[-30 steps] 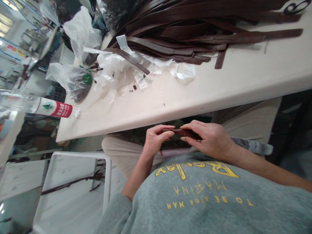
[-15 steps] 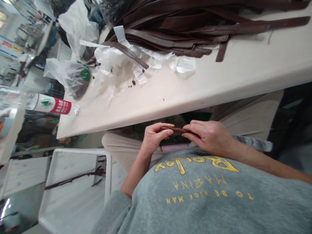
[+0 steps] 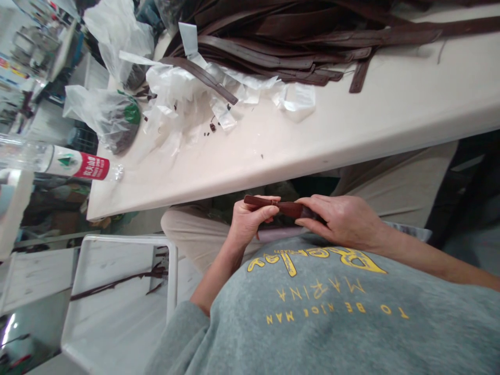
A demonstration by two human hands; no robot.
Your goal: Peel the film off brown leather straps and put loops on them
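L hand (image 3: 247,223) has fingers pinched on a short brown strap (image 3: 289,209), tip poking out past the thumb; R hand (image 3: 346,214) grasps its other end. Strap's held btwn both, below the surface's (image 3: 351,130) near edge. On surface: pile of long brown straps (image 3: 269,61) w/ crumpled plastic (image 3: 167,86) beside. Bottle (image 3: 74,161) w/ red/white label nr L end.
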